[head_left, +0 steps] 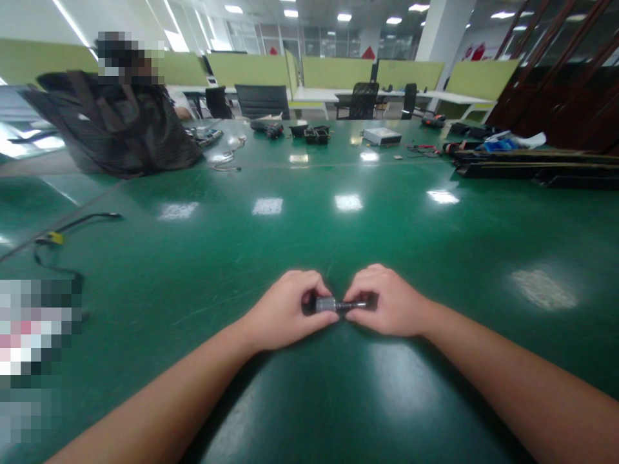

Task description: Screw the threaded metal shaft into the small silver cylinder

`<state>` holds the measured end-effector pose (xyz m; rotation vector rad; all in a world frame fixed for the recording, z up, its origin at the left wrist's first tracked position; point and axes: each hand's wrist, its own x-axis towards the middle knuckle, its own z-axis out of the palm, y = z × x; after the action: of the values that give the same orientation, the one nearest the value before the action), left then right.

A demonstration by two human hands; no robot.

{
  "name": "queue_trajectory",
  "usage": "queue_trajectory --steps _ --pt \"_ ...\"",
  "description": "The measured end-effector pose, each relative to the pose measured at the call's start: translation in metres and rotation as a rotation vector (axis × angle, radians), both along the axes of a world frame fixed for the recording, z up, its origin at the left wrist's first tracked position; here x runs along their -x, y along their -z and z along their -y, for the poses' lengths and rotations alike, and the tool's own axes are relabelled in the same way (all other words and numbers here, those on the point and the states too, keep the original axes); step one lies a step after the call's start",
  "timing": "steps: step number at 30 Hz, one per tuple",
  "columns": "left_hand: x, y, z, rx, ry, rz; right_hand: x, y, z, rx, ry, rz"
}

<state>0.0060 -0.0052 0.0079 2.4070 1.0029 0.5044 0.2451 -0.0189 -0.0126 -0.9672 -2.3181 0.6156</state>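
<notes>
Cylinder (326, 304), grey, slim dark shaft (352, 306) at its right end (join blurred), level over green tabletop (309, 238); left hand (293, 308) gripping the cylinder, right hand (391, 303) pinching the shaft; dark bag (130, 129) at far left of view.

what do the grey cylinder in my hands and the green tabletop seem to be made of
Grey cylinder: probably smooth metal, from its pale sheen, though plastic is possible. Green tabletop: glossy, mirroring the ceiling lights; perhaps a rubber or plastic covering.
</notes>
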Motion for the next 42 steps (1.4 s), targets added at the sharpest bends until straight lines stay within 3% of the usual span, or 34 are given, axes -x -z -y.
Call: queue_trajectory --steps 8,21,33,42 --pt "0.001 0.002 0.000 0.007 0.004 -0.001 -0.003 0.000 -0.001 0.011 0.017 0.025" --pt "0.001 0.001 0.000 0.037 -0.002 -0.004 -0.035 -0.010 -0.013 0.130 0.029 0.088" --pt "-0.001 0.001 0.002 -0.005 -0.022 -0.015 0.005 0.001 0.000 0.082 0.031 -0.015" --pt "0.001 0.000 0.001 -0.006 0.013 -0.004 0.006 0.003 0.000 0.073 0.050 -0.033"
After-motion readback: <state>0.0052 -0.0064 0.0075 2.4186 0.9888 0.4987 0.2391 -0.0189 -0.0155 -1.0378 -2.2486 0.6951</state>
